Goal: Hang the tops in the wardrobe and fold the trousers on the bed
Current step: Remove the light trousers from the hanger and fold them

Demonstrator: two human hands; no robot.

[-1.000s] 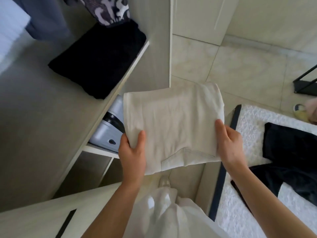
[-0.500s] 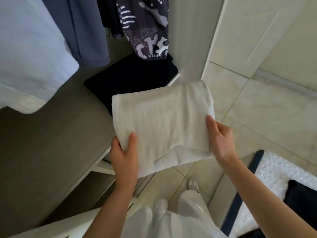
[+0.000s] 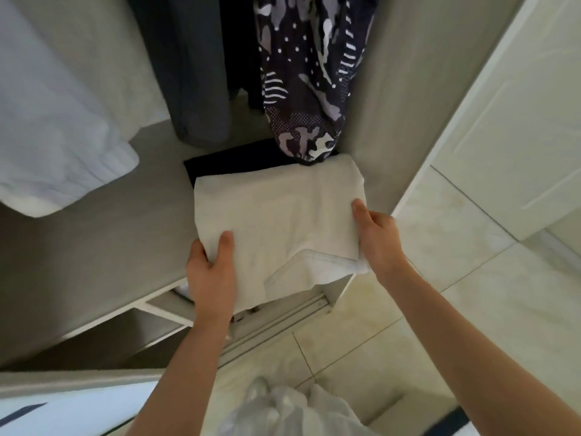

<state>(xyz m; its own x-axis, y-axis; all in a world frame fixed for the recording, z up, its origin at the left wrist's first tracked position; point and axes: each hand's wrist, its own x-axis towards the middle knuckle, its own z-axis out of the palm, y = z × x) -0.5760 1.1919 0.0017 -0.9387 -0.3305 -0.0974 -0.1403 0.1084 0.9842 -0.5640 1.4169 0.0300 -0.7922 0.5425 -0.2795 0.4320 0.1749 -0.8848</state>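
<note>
Trousers (image 3: 276,221) between left hand (image 3: 212,275) (and right hand (image 3: 382,243))

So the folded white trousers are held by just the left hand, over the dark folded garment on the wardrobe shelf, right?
No. In the head view the left hand grips the folded white trousers at their near left corner and the right hand grips their right edge. The rest holds: they are over the dark folded garment on the wardrobe shelf.

Wardrobe (image 3: 374,89) interior pale grey, shelf (image 3: 94,262) matte; sliding track (image 3: 283,319) at its foot; floor (image 3: 456,269) glossy cream tiles; white panelled door (image 3: 518,121) at right; soft even light.
</note>
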